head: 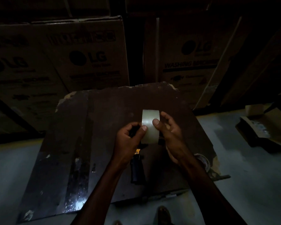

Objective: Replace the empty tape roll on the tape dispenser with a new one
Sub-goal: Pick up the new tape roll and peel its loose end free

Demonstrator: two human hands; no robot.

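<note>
Tape is the whole business at this moment: a new roll of clear tape [150, 125] stands on edge, its broad outer band facing the camera, held above the far right part of a dark, battered board [104, 111] that lies flat on the floor and serves as the worktop. The left hand [128, 140] is closed around the roll's left side with the thumb pressed flat on the band, and something dark shows inside its curled fingers, though I cannot tell what. The right hand [169, 135] grips the right side, thumb on the band and fingers wrapped behind. Both thumbs sit close together on the shiny face, which looks to me like feeling for the loose end of the tape.

Below the roll, partly hidden by the left wrist, the tape dispenser [137, 166] lies on the board with its dark handle pointing toward the near edge and a spot of yellow at its neck. Whether the roll already sits on the hub cannot be seen. A spent-looking ring [203, 159] rests near the board's right edge, just behind the right forearm.

A full roll should be light and stiff across its core, but the glossy band is slick under the thumbs and the free end will cling to skin. Better purchase is at the two flat side rims, leaving the band free to peel.

Stacked cardboard cartons [88, 59] stand beyond the far edge.
</note>
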